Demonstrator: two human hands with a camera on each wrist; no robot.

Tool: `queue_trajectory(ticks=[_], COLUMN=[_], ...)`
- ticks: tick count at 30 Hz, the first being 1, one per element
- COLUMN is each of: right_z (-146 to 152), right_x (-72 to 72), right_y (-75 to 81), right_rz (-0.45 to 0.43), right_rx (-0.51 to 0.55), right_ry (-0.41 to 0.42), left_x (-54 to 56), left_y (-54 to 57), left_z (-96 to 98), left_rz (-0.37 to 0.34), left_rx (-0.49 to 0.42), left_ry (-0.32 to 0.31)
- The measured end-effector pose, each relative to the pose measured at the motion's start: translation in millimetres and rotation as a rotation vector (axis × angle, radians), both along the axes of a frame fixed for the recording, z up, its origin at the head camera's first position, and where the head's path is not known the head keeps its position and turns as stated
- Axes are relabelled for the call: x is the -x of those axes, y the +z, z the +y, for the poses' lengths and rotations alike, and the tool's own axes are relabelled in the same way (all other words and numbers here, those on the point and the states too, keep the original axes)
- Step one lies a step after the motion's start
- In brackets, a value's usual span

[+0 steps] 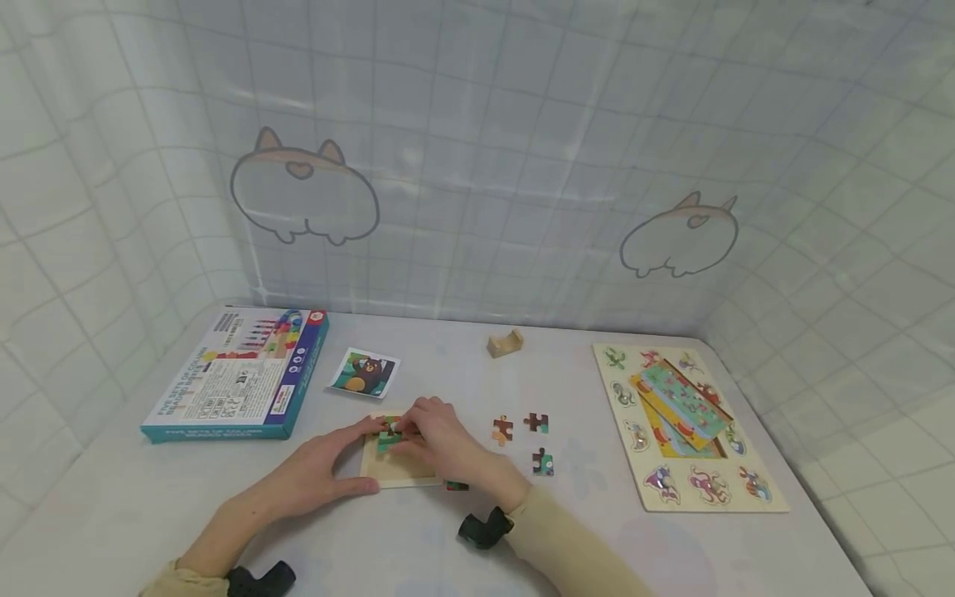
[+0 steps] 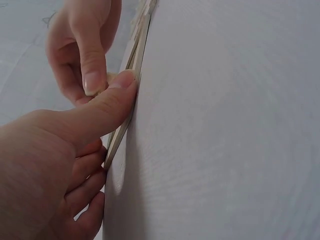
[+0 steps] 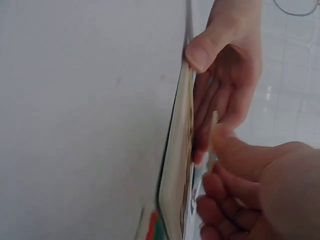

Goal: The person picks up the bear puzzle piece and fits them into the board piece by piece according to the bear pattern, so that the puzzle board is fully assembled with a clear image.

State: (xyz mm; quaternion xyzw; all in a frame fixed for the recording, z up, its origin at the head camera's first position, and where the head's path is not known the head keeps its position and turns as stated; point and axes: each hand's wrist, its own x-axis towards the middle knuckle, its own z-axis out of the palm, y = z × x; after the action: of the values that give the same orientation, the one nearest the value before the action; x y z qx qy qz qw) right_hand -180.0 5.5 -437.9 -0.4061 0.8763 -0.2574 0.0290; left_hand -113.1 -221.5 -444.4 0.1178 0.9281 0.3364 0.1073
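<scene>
Seemingly wooden jigsaw pieces (image 1: 543,463) on table (image 1: 418,539)

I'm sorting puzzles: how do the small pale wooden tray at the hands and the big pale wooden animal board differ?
The pale wooden tray is much smaller than the pale wooden animal board. The left hand touches the tray; neither hand touches the board. The tray holds green-patterned jigsaw pieces; the board has animal figures around its border. Both lie on the white table.
</scene>
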Motion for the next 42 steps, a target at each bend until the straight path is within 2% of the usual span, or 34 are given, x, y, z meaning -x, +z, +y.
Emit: queue_trajectory(ticks=[6,15,31,37,42], right_z=[-5,-10,-11,-9,-5], right_x=[-1.9,-3.5,-3.7,-2.4,1.2], right_y=[-6.0,-17.1,-24.5,-22.5,-15.0], right_rz=[0.003,0.014,0.09,0.111,0.068], right_rx=[-0.027,0.025,0.083,0.08,0.06], right_ry=[0.0,-0.031,-0.038,-0.028,-0.01], left_x=[1.9,2.8,4.1,3.8,3.4], left_y=[-1.6,-2.9,0.4,0.9,-0.3], left_z=[0.8,1.0,-0.3,-0.8,-1.1], left_rz=[-0.001,0.007,0.097,0.103,0.107], left_rx=[0.006,0.034,0.118,0.119,0.113], left_ry=[0.007,0.011,-0.037,-0.05,-0.06])
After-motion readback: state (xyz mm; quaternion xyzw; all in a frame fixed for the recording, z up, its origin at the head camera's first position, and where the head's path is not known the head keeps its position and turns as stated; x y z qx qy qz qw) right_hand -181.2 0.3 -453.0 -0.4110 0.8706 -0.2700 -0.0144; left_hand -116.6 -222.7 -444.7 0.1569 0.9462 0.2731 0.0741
